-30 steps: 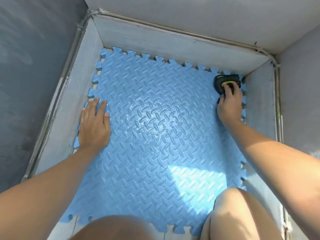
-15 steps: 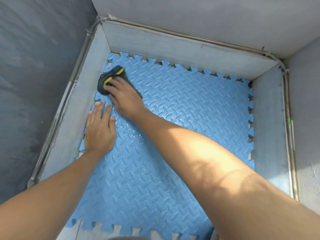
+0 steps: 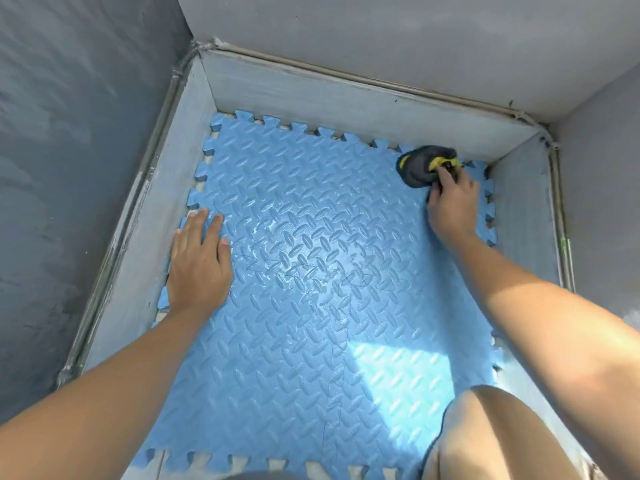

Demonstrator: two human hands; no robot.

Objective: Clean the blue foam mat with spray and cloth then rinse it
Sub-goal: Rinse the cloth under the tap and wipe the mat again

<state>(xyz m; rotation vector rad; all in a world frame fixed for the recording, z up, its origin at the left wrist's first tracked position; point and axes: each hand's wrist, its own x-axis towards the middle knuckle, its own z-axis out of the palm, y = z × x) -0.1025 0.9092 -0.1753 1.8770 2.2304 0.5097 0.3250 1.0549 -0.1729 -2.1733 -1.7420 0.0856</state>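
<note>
I look down into a narrow space closed in by grey walls (image 3: 76, 168), with a paler band (image 3: 329, 95) running along their foot at the far, left and right sides. The blue foam mat (image 3: 311, 341) fills nearly the whole floor between those bands. It is a square tile with a raised diamond-plate pattern and puzzle-tooth edges, and it lies flat. Its teeth sit just beside the pale band on all three sides. The middle of the mat shines wet, and a bright patch of sunlight (image 3: 398, 372) falls on its near right part.

Both bare forearms reach in from the near edge. A bare knee (image 3: 485, 431) shows at the lower right, over the mat's near right corner.

The left hand (image 3: 199, 268) lies palm down on the mat's left edge, fingers straight and close together, released and holding nothing. Its fingertips point toward the far wall, and its outer side overlaps the edge teeth.

The right hand (image 3: 452, 206) is at the mat's far right corner, fingers curled down onto a dark grey cloth (image 3: 419, 166) with yellow trim — it grasps the bunched cloth and holds it against the mat. The cloth sits near the far pale band, with most of its bulk to the left of the fingers. From this angle I cannot tell how much of it is tucked under the palm.
</note>
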